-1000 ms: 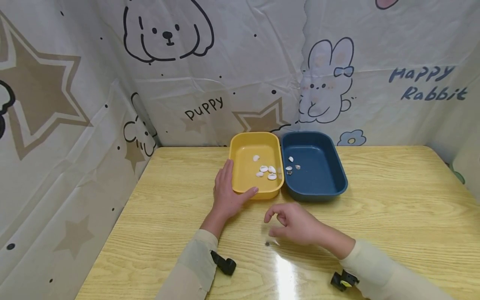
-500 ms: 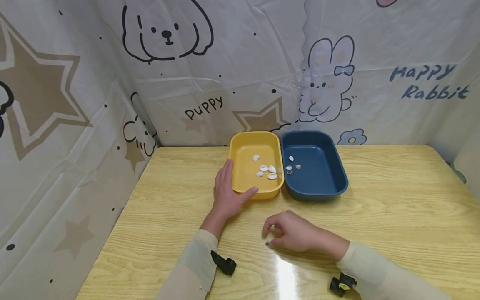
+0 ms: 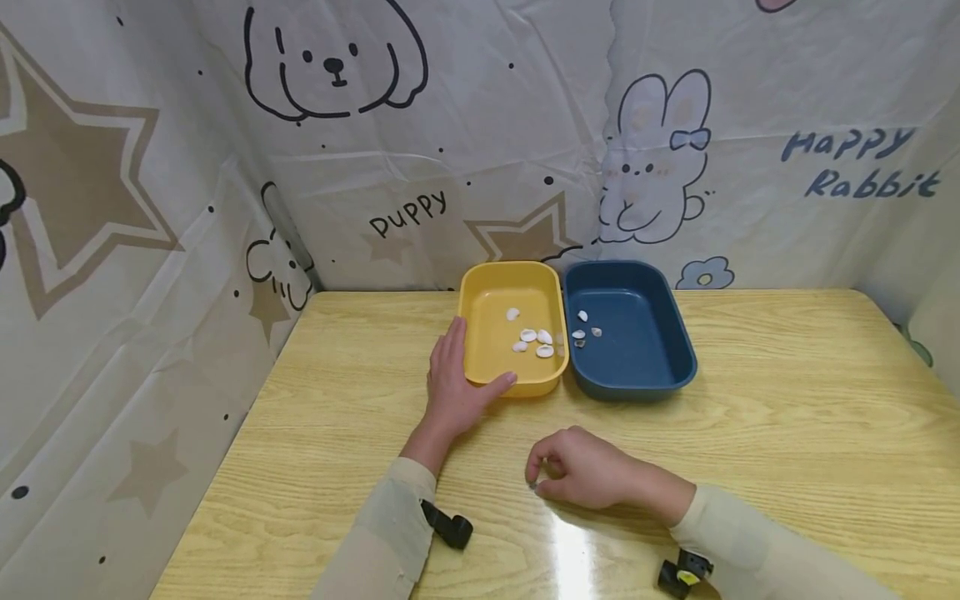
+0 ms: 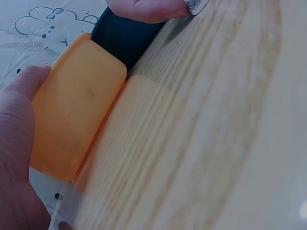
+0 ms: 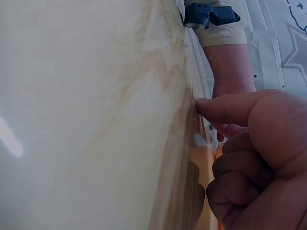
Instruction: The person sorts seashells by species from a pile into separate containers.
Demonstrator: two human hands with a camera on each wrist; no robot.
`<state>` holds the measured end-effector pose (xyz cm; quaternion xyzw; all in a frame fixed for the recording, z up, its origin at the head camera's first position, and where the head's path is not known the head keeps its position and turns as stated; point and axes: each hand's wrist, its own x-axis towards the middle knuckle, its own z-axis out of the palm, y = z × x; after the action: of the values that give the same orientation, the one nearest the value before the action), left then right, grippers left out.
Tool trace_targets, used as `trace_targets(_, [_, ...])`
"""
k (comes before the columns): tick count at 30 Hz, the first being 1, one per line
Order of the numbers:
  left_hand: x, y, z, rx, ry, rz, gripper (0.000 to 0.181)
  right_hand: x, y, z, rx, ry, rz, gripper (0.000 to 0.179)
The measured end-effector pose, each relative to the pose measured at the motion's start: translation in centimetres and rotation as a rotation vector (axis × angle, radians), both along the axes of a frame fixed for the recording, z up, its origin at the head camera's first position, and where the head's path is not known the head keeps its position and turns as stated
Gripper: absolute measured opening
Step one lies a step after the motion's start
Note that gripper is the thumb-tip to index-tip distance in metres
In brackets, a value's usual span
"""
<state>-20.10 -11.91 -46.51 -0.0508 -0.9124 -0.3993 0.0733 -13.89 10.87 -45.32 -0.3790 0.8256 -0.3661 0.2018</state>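
Note:
My left hand (image 3: pixel 453 392) rests against the near left corner of the yellow bin (image 3: pixel 512 387), fingers fairly straight along its left side and thumb over the front rim. Several white shells (image 3: pixel 528 336) lie inside that bin. On the table in front, my right hand (image 3: pixel 585 468) pinches a small greyish shell (image 3: pixel 532 485) between thumb and index finger. The left wrist view shows this shell (image 4: pixel 196 5) at the fingertips; in the right wrist view the fingers mostly hide it. Right of the yellow bin stands a dark blue bin (image 3: pixel 637 392) with several small shells (image 3: pixel 596 332).
Both bins stand side by side at the back of the wooden table (image 3: pixel 787 417), close to a printed cloth (image 3: pixel 450 150). A bright reflection lies on the tabletop near the front. Each sleeve carries a black wrist camera (image 3: pixel 450 530).
My right hand has come down slightly toward the front, and its thumb and index finger have closed on the small shell. The left hand has stayed on the yellow bin.

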Motion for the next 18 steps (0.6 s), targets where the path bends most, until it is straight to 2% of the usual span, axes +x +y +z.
trace_targets(6, [0.00,0.01,0.08,0.002,-0.011,0.003,0.115,0.07,0.15,0.09,0.021,0.017,-0.008,0.011])
trace_targets(14, [-0.07,0.03,0.05,0.008,-0.003,0.000,0.116,0.11,0.35,0.16,0.055,0.074,0.089,0.004])
trace_targets(18, [-0.07,0.04,0.03,0.008,-0.004,0.001,0.115,0.08,0.46,0.26,0.056,0.075,0.099,0.004])
